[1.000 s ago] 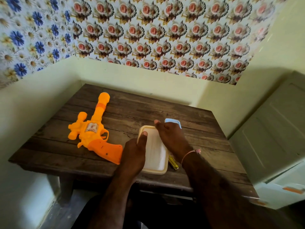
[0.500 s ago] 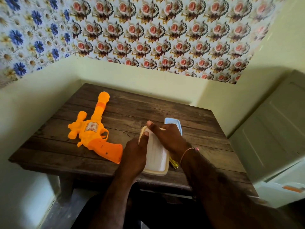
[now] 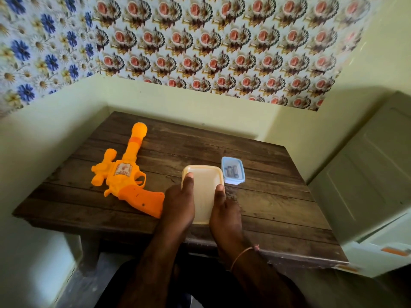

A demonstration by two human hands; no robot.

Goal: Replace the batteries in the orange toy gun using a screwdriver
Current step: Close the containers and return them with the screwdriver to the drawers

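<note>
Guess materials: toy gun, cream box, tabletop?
Toy gun: moulded plastic, uniform glossy orange, rounded seams. Cream box: plastic, likely; smooth matte, slightly translucent, rounded rim. Tabletop: dark wood planks with visible grain, though it could be a wood-look laminate.

Table [image 3: 266, 214] sits in a corner, walls behind & to its left; cabinet [image 3: 367, 174] stands to its right. Toy gun [image 3: 126, 174] lies flat on table's left part, barrel toward back wall, grip toward front edge, next to left hand [image 3: 178, 207]. Lidded box [image 3: 203, 192] lies near front-centre, betw. both hands: left hand on its left side, right hand [image 3: 224, 210] on its right side, thumbs on top of lid. Small tub [image 3: 232, 170] sits just behind-right of box, touching or nearly so; batteries [image 3: 231, 171] lie inside it.
</note>
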